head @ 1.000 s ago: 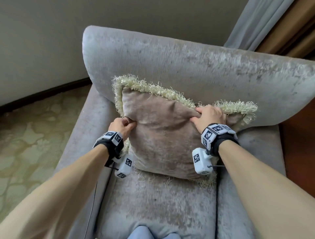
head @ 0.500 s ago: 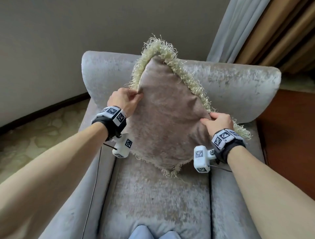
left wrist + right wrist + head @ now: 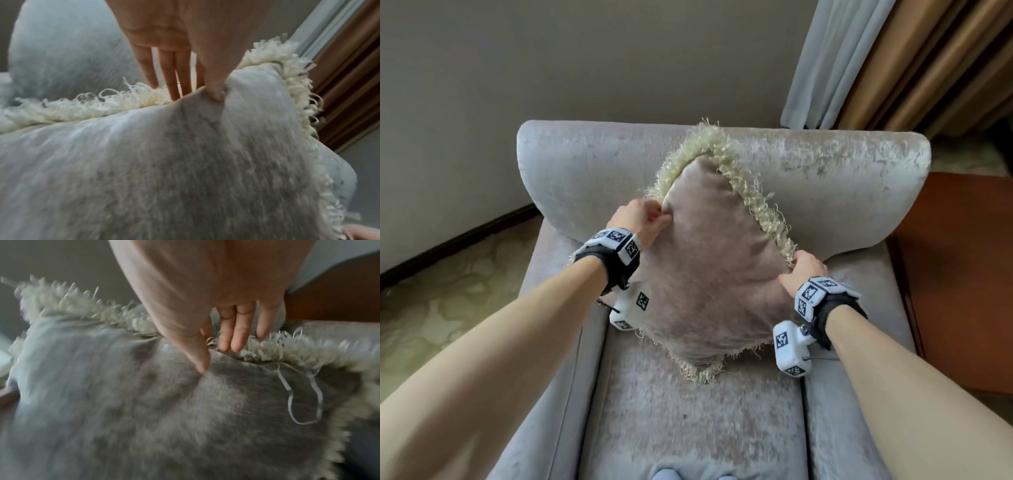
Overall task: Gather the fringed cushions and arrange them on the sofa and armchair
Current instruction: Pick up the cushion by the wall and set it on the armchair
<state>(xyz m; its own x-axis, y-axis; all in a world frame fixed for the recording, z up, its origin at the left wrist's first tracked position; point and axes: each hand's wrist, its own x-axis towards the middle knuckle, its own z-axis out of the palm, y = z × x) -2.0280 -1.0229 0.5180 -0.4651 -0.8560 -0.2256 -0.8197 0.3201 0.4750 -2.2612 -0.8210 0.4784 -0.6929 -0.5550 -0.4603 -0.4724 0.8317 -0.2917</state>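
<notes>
Around you sit a grey wall [image 3: 551, 68], pale and tan curtains [image 3: 876, 61], a patterned carpet [image 3: 431, 308] and a reddish wooden side table [image 3: 962, 274] just beside the pale velvet armchair [image 3: 825, 178]. The taupe fringed cushion [image 3: 709, 267] stands on one corner like a diamond, cream fringe along its edges, bottom tip on the seat, top against the backrest. Your left hand [image 3: 640, 219] pinches its upper-left edge, thumb in front and fingers behind; your right hand [image 3: 803, 270] grips the right edge the same way
</notes>
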